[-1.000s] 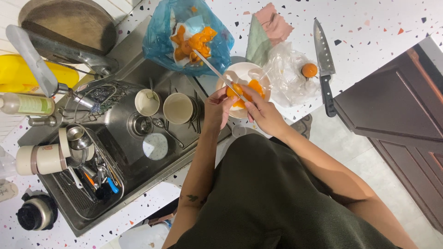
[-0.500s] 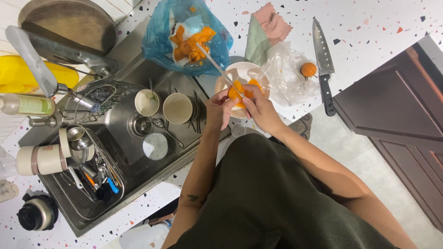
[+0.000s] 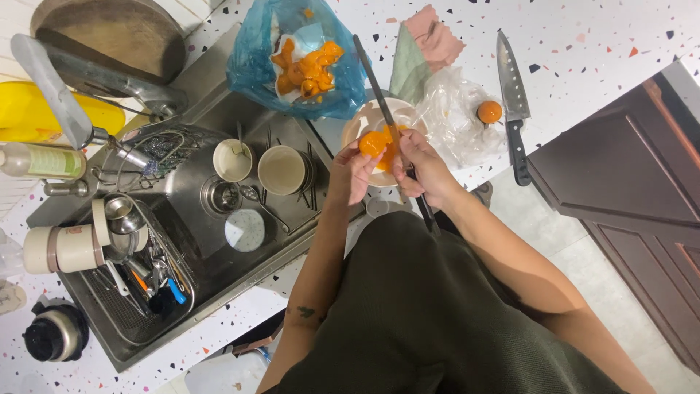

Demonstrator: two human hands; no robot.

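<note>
Over the white bowl (image 3: 361, 120) on the speckled counter (image 3: 598, 44), the left hand (image 3: 351, 169) pinches an orange fruit piece (image 3: 372, 143) in its fingertips. The right hand (image 3: 423, 168) — just beside it — is closed around a long dark knife (image 3: 379, 95), blade angled up toward the blue bag (image 3: 251, 69); the fruit sits between the 2 hands.

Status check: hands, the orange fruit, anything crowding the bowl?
Left hand pinches orange fruit piece over the bowl. Right hand grips long knife. Blue bag of peels beside bowl.

Blue bag (image 3: 292, 66) (open) behind clear bag (image 3: 456, 120).
</note>
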